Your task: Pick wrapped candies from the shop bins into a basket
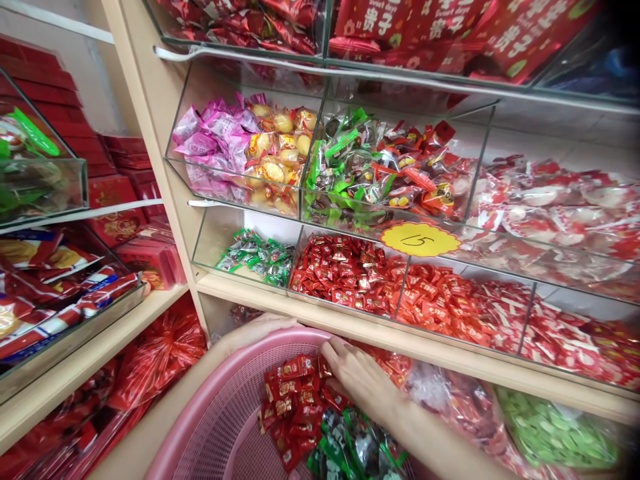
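Observation:
A pink perforated plastic basket (200,410) stands tilted in front of the shelves. Around its far rim curls my left hand (270,327), its fingers partly hidden behind the edge. Inside the basket lie red-wrapped candies (295,407) in a heap, with green-and-clear wrapped candies (357,443) nearer to me. My right hand (353,367) reaches in over the far rim area, fingers bent down and closed on some of the red packets; its fingertips are partly hidden.
Above the basket, a wooden shelf edge (350,320) carries clear bins of small candies (345,270). A yellow tag (421,239) marked 15 hangs on the upper bins. Bagged candies (555,427) lie below at right. Another shelf (100,343) with packets and red boxes stands left.

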